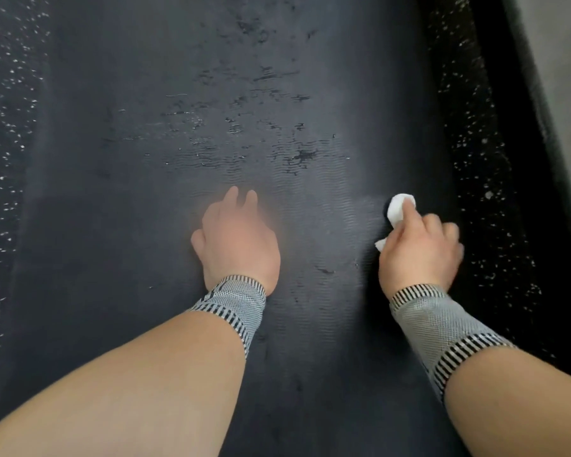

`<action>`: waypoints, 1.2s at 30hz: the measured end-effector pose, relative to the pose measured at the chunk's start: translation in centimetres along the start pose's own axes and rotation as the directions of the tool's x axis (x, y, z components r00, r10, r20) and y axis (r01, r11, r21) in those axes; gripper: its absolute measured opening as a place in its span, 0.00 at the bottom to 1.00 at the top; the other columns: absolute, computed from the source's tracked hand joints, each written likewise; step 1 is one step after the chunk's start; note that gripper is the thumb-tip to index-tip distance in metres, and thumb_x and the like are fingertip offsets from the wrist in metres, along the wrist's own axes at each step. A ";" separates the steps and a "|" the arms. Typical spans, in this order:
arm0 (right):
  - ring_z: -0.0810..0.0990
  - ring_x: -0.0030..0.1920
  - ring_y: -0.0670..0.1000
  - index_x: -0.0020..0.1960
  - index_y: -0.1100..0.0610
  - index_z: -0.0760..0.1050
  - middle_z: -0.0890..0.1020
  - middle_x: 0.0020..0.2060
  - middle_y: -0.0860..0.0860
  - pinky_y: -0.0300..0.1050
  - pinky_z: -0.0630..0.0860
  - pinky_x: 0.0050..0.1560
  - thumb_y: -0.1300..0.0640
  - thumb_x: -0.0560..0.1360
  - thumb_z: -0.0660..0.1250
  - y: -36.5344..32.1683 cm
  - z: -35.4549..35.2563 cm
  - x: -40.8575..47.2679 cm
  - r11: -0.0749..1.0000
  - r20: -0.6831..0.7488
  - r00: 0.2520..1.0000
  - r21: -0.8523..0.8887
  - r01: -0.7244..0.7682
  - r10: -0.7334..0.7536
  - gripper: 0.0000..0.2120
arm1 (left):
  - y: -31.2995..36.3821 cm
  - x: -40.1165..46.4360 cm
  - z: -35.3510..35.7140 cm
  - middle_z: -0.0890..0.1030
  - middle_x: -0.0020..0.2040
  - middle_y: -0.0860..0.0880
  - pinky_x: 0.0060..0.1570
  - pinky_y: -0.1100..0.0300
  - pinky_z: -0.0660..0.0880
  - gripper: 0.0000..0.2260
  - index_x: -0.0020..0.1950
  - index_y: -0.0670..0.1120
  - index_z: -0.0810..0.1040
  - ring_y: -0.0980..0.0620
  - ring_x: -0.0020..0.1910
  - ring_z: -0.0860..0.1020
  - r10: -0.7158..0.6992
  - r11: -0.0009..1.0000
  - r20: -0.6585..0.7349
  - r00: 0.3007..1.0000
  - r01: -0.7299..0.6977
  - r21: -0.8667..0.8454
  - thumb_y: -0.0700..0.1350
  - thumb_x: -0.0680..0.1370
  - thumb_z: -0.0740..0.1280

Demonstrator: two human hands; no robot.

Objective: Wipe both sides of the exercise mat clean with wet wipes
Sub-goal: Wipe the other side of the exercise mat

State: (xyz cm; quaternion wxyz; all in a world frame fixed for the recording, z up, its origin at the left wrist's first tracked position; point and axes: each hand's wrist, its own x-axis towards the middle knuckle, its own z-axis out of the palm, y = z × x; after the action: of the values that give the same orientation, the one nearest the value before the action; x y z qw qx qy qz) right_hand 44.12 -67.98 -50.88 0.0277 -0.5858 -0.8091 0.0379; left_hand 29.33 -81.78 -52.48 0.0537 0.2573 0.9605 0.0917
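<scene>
A dark grey exercise mat (165, 133) with a fine ribbed texture runs away from me down the middle of the view. Wet streaks and dark patches glisten on it ahead of my hands. My right hand (419, 245) grips a bunched white wet wipe (398, 207) near the mat's right edge, the wipe touching the mat. My left hand (238, 239) rests on the mat at the centre, fingers spread forward and blurred. Both wrists wear grey knit bands with black and white stripes.
Black rubber flooring with white flecks (4, 153) lies on both sides of the mat. At the far right a dark baseboard (521, 103) meets a pale grey wall (564, 61).
</scene>
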 end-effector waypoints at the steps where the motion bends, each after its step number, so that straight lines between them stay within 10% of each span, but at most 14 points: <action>1: 0.72 0.49 0.63 0.64 0.56 0.72 0.78 0.47 0.59 0.54 0.68 0.45 0.56 0.74 0.58 -0.8 0.0 -0.3 1.000 0.005 1.000 0.004 0.000 0.000 0.19 | 0.0 0.0 0.0 0.63 0.76 0.52 0.64 0.46 0.58 0.22 0.73 0.53 0.68 0.48 0.71 0.60 0.000 1.000 0.002 1.000 0.000 -0.001 0.48 0.79 0.59; 7: 0.73 0.35 0.56 0.50 0.56 0.78 0.75 0.31 0.51 0.47 0.68 0.33 0.59 0.64 0.64 -5.3 -0.7 -5.6 0.762 0.066 0.764 0.164 0.626 -0.642 0.15 | 0.2 0.1 -0.1 0.64 0.75 0.52 0.64 0.44 0.58 0.22 0.73 0.52 0.69 0.47 0.70 0.61 -0.015 1.000 -0.001 1.000 0.015 0.003 0.47 0.78 0.60; 16: 0.73 0.45 0.64 0.62 0.60 0.74 0.78 0.43 0.61 0.54 0.69 0.41 0.59 0.72 0.61 1.8 -0.6 -0.9 1.000 0.031 0.999 0.013 0.013 -0.013 0.19 | 0.3 0.0 -0.1 0.65 0.75 0.52 0.65 0.43 0.59 0.22 0.73 0.52 0.69 0.47 0.70 0.61 -0.020 1.000 0.004 1.000 0.020 0.007 0.47 0.78 0.60; 23: 0.75 0.37 0.58 0.52 0.56 0.79 0.77 0.33 0.54 0.47 0.66 0.34 0.63 0.65 0.69 -7.3 0.0 -2.6 0.842 -0.025 0.855 0.162 0.514 -0.517 0.16 | 0.3 0.0 -0.2 0.64 0.76 0.52 0.65 0.43 0.60 0.22 0.74 0.52 0.67 0.47 0.71 0.61 -0.011 0.999 0.009 1.000 0.010 0.041 0.47 0.78 0.60; 31: 0.71 0.51 0.63 0.64 0.55 0.72 0.78 0.48 0.60 0.54 0.68 0.45 0.55 0.74 0.59 -0.4 0.1 2.3 0.998 0.007 0.999 0.050 -0.032 0.032 0.19 | 0.2 0.1 0.0 0.64 0.75 0.52 0.64 0.43 0.60 0.22 0.73 0.54 0.68 0.47 0.70 0.61 -0.010 0.999 0.006 1.000 0.010 0.041 0.47 0.78 0.60; 36: 0.72 0.47 0.60 0.59 0.55 0.72 0.77 0.45 0.56 0.51 0.64 0.40 0.59 0.72 0.54 -6.5 0.4 0.8 0.946 0.040 0.948 0.094 0.310 -0.315 0.17 | 0.1 0.0 0.1 0.65 0.75 0.51 0.63 0.42 0.61 0.22 0.73 0.53 0.69 0.46 0.69 0.62 0.000 0.999 -0.005 1.000 0.000 0.038 0.47 0.78 0.61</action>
State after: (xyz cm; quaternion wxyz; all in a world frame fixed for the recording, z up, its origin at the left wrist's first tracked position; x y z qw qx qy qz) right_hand 37.71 -69.21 -50.67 0.0366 -0.4472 -0.8898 0.0839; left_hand 29.38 -81.64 -52.51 0.0464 0.2580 0.9622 0.0742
